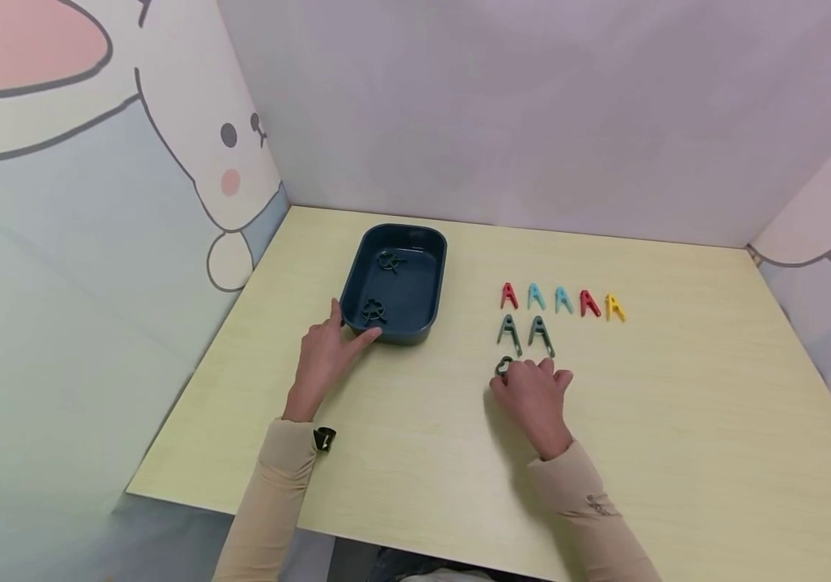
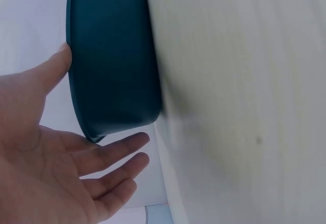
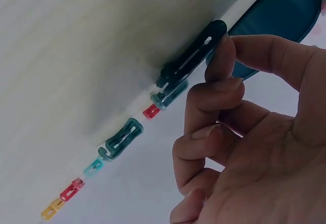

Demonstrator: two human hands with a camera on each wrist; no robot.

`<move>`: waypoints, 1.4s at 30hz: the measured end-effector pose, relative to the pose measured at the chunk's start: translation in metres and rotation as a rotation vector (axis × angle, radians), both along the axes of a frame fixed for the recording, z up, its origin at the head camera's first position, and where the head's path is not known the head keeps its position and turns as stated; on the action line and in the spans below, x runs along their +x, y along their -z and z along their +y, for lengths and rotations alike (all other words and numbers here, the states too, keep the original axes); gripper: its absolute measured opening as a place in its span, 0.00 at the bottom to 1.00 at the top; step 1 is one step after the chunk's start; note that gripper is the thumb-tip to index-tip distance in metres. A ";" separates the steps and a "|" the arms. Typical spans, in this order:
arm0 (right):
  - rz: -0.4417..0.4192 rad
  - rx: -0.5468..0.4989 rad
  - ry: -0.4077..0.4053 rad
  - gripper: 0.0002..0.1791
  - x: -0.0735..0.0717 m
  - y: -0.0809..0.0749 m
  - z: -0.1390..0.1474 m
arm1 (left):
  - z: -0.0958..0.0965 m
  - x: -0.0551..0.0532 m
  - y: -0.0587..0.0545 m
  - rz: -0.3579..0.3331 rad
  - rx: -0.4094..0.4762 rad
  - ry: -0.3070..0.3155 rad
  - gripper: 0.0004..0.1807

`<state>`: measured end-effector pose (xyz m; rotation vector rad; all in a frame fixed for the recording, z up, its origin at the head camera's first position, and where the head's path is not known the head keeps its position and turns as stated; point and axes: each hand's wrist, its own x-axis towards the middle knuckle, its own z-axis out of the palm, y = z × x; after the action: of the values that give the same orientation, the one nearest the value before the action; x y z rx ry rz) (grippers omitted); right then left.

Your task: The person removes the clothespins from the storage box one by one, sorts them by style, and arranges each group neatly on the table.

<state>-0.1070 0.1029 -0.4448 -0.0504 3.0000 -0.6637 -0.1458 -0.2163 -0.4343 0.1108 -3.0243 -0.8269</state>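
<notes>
My right hand (image 1: 534, 396) pinches a dark green clothespin (image 3: 196, 53) between thumb and index finger, low over the table; its other fingers are curled. In the head view the hand hides most of that clothespin. Just beyond it lie two dark green clothespins (image 1: 542, 335). At the near left corner of a dark blue rectangular basin (image 1: 430, 327) is my left hand (image 1: 323, 364). Its thumb touches the rim and its fingers extend along the side. Inside the basin are two dark green openwork pieces (image 1: 374, 310), one near each end.
Behind the green pair, a row of smaller clothespins runs left to right: red (image 1: 508, 296), two light blue (image 1: 536, 297), another red (image 1: 590, 303) and yellow (image 1: 615, 307). A small black object (image 1: 324, 439) shows at the left cuff. Walls border the table's (image 1: 699, 388) back and sides.
</notes>
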 end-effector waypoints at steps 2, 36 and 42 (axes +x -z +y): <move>0.012 -0.010 -0.007 0.22 0.000 0.000 -0.002 | 0.000 0.000 0.000 -0.002 0.003 -0.002 0.60; 0.290 -0.296 -0.139 0.11 -0.074 -0.046 -0.079 | 0.000 0.001 -0.003 -0.027 0.026 -0.012 0.60; 0.289 -0.256 -0.248 0.12 -0.088 -0.042 -0.106 | 0.001 0.001 -0.002 -0.018 0.020 -0.009 0.60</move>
<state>-0.1950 -0.0029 -0.4027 -0.5681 3.0694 -1.0866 -0.1448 -0.2155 -0.4321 0.1332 -3.0304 -0.8601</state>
